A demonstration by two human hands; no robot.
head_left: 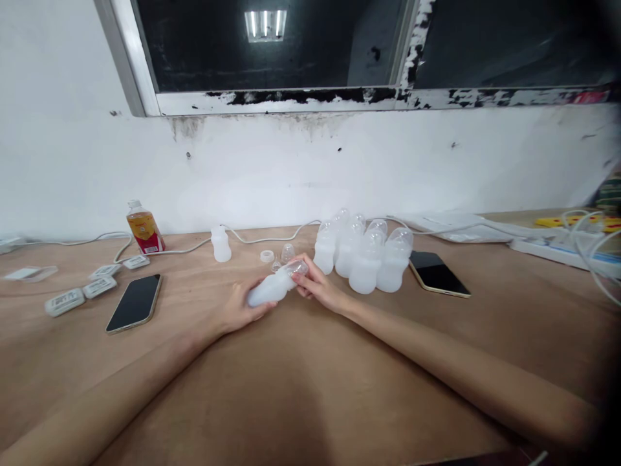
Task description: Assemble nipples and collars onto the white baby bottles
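A translucent white baby bottle (268,290) lies tilted between my hands above the table, its clear domed cap (297,266) pointing up to the right. My left hand (242,304) is wrapped around the bottle's lower body. With fingers and thumb, my right hand (313,285) grips the cap end. Just behind them sit a white collar ring (266,256), a clear cap (288,251) and a small clear nipple (276,264). An uncapped bottle body (221,244) stands upright at the back left. Several capped baby bottles (366,265) stand grouped to the right of my right hand.
On the left lie a phone (134,303), several small white cases (101,287) and a drink bottle (144,228). Another phone (439,274) rests right of the grouped bottles. A white cable (272,241) runs along the wall, and a power strip (563,253) lies at far right.
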